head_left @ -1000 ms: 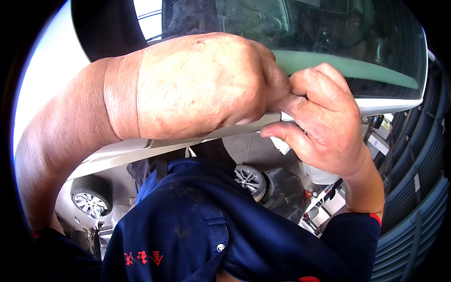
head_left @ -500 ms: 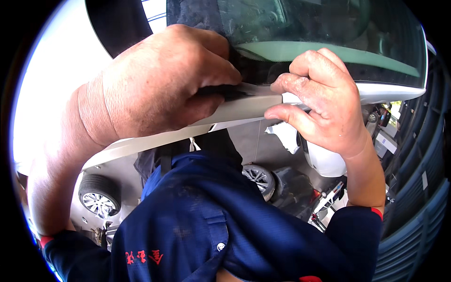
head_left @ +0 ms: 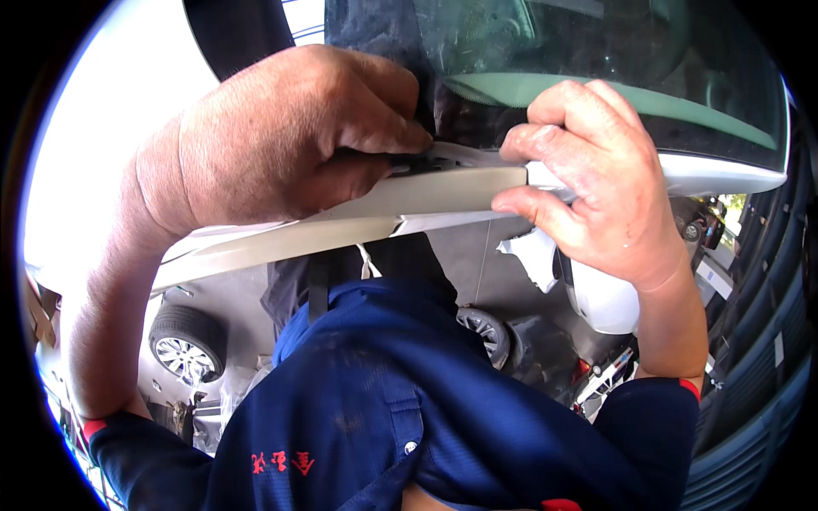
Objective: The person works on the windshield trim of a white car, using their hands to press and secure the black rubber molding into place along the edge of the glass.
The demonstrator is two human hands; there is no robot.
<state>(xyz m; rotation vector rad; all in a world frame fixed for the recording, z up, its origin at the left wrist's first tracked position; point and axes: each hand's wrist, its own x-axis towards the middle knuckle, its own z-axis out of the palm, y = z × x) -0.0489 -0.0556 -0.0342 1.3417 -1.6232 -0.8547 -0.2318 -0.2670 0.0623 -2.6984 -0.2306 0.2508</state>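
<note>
Here's the left hand, its grip drawn narrow, thumb and forefinger nearly together on the left end of a thin strip; just how firm the pinch is, the fingers hide. And look at the line of that strip: it leaves the left grip heading rightward, long axis along the edge of the window glass, straight toward the right hand! The right grip stands wider, forefinger at the strip's far end, thumb apart from it and low by the pale trim. So each end has its own hand beside it, the left with the closer hold. Just below the strip, on the wearer's side, that trim runs almost parallel. Beyond the grips, past the glass edge, lies the dark window; well below the left grip, a wheel lies on the floor.
</note>
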